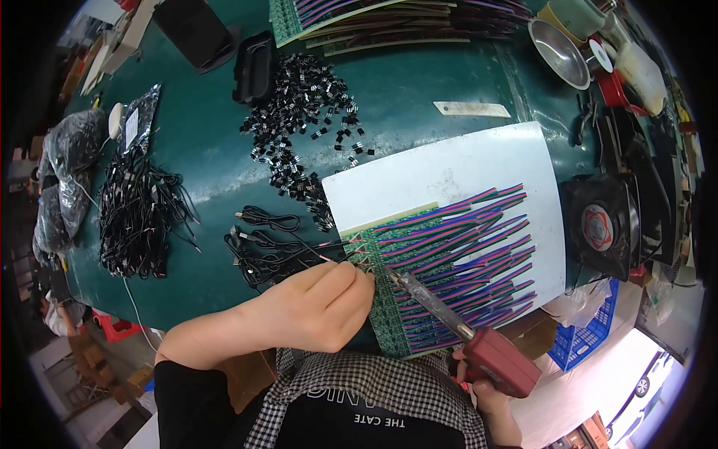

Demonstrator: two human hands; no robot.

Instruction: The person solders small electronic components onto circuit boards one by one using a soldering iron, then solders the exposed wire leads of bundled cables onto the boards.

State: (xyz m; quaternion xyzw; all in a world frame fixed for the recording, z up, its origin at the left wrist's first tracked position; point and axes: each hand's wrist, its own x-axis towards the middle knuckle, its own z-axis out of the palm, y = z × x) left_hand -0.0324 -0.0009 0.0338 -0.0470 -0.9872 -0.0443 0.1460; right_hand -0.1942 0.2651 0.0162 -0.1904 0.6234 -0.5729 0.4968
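Note:
A green circuit board panel (387,318) lies on a white sheet (449,168), with rows of blue, red and green wires (471,258) running off its right side. My left hand (318,307) is closed at the panel's left edge, its fingertips pinching a thin black cable. Several black USB cables (262,258) lie just left of the panel, some of their ends reaching its edge. My right hand (482,385) grips the red handle of a soldering iron (499,362). The iron's tip points at the board, close to my left fingertips; contact cannot be made out.
Small black components (299,97) lie heaped beyond the panel, beside a black tray (254,67). A cable bundle (142,217) sits at left. A cutter blade (471,109), metal bowl (559,54) and black fan (600,228) stand around the sheet. More wired boards (389,26) are stacked at the back.

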